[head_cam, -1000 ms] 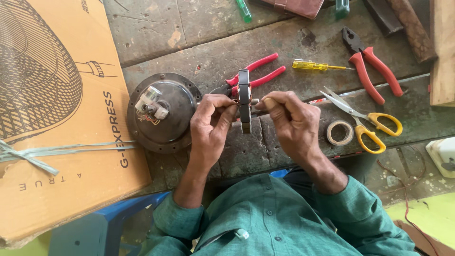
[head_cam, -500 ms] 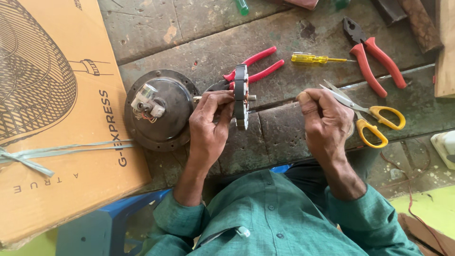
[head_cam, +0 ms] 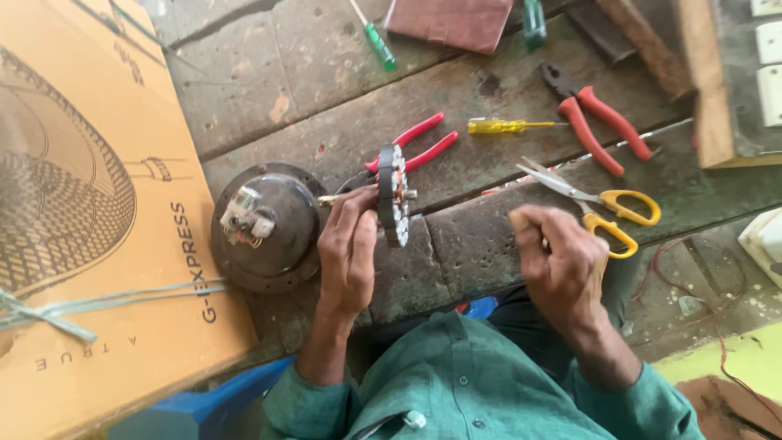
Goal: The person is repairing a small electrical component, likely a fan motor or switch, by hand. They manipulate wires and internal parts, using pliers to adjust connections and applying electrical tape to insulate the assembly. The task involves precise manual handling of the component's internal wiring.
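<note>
round motor stator (head_cam: pixel 393 194), upright, perhaps coil-wound

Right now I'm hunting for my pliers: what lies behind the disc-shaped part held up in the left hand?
Behind the disc-shaped part in the left hand, red plier handles stick out on the wooden bench. The disc covers their jaws.

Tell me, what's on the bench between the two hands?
Head view: only bare, worn wooden bench between the left hand, holding the round motor part, and the right hand.
</note>
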